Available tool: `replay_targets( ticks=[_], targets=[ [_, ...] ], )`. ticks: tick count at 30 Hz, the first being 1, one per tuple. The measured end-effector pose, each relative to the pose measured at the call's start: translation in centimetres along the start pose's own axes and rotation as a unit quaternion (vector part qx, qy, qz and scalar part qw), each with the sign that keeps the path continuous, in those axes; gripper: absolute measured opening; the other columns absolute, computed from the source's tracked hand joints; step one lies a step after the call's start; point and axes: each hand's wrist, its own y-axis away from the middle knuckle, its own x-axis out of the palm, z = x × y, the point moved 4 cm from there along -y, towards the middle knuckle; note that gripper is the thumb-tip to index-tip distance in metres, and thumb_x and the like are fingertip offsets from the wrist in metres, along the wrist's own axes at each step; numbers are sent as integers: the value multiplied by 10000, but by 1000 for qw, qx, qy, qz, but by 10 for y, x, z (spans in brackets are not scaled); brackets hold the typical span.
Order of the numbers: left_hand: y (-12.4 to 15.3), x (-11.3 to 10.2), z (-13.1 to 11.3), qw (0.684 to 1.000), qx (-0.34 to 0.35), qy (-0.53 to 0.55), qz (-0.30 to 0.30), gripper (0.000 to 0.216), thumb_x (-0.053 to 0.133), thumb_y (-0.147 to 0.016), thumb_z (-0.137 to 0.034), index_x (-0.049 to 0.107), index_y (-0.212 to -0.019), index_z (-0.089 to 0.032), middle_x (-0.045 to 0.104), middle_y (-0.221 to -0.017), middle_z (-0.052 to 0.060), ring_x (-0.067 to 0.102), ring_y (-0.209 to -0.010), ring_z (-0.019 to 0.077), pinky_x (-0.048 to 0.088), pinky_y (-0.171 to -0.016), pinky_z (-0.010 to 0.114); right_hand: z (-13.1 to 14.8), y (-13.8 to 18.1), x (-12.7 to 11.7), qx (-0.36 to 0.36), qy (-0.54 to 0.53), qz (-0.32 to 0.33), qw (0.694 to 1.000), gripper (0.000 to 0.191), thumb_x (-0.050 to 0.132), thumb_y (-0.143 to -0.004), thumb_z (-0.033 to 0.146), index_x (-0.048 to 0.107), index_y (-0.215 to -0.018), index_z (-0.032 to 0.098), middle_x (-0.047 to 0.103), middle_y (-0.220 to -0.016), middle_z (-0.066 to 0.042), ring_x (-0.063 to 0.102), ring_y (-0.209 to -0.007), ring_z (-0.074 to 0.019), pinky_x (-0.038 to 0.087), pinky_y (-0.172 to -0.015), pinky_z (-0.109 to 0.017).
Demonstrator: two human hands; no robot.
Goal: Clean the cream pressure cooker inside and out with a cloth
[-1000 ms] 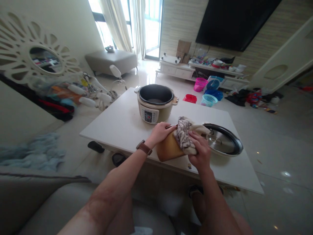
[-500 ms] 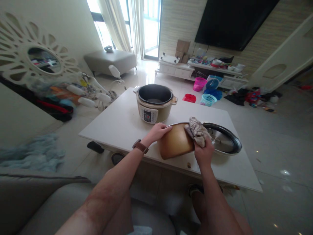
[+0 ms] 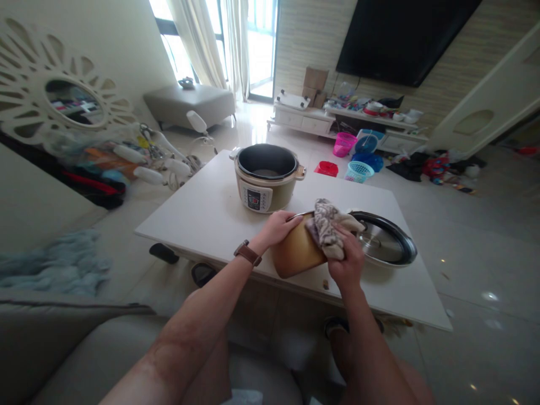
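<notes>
Head view: left hand (image 3: 276, 229) curled over rim of tilted gold pot (image 3: 295, 253) at near edge of white table (image 3: 198, 211), right hand (image 3: 348, 260) closed round bunched patterned cloth (image 3: 325, 225) pressed on pot's side, cooker (image 3: 274, 196) behind, lid (image 3: 386, 242) just beside on right.

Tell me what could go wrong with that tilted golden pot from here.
The golden pot is tilted by the near edge of the white table; if the fingers of the left hand slip at its rim, it might drop.
The cloth in the right hand presses against its side and could push it out of that grip.
The lid lies close to the right hand and might get knocked.
</notes>
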Motion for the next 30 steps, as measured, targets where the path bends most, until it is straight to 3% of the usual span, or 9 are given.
replay_targets(
  ticks=[2,4,9,12,15,19,22,26,30],
  targets=[
    [0,0,-1,1000,15,-11,-10,458,494,-986,-549,594,-730,-183,617,-744,10,517,-759,171,397,-702,281,19,0,1,-107,14,56,993,509,605,-798,204,730,-1288,255,743,-1362,-86,661,-1328,-329,472,-1121,-505],
    [0,-2,-2,999,24,-21,-22,396,504,-986,-505,588,-760,-191,638,-781,15,533,-787,177,418,-735,282,28,1,1,-148,28,78,986,574,594,-779,199,706,-1338,263,733,-1388,-79,649,-1354,-332,474,-1117,-502],
    [5,-8,5,1000,12,-4,-9,434,486,-1001,-538,566,-751,-192,624,-789,8,529,-781,170,396,-716,280,21,-1,-1,-108,21,42,993,505,590,-806,190,723,-1289,257,749,-1353,-83,667,-1331,-322,495,-1113,-509],
    [7,-6,13,999,-28,30,30,530,464,-994,-609,598,-720,-176,607,-753,18,504,-736,168,365,-659,290,6,-2,-3,-38,6,-1,999,431,610,-818,195,741,-1226,238,762,-1318,-96,687,-1287,-318,502,-1117,-509],
    [9,-1,18,996,-47,63,50,587,464,-970,-673,588,-694,-171,547,-694,10,452,-677,154,329,-619,294,-17,-1,-6,102,6,-51,993,373,661,-818,282,755,-1172,209,784,-1222,-117,718,-1169,-325,528,-1051,-488],
    [6,3,17,997,-38,62,29,568,478,-955,-667,470,-640,-194,443,-638,-16,375,-629,131,269,-587,296,-54,7,-5,296,-27,-96,950,444,723,-745,411,771,-1110,163,803,-1057,-129,722,-983,-320,546,-951,-465],
    [3,0,11,999,-14,29,0,534,486,-959,-613,436,-629,-197,428,-632,-21,381,-645,131,267,-603,299,-68,12,1,358,-76,-109,924,449,722,-693,431,781,-1032,143,802,-966,-119,714,-912,-315,557,-885,-452],
    [1,-4,3,1000,2,-19,-11,494,487,-974,-552,507,-645,-185,512,-643,-11,448,-669,143,292,-623,300,-51,10,3,292,-46,-106,949,358,711,-748,400,777,-1004,158,796,-967,-103,711,-906,-295,559,-895,-445],
    [1,-3,0,999,18,-40,-13,481,479,-1000,-528,597,-694,-176,625,-704,13,519,-709,162,340,-652,295,-4,0,1,57,-23,-9,998,368,661,-808,254,765,-1160,226,782,-1221,-93,707,-1180,-313,519,-1067,-477]
  ],
)
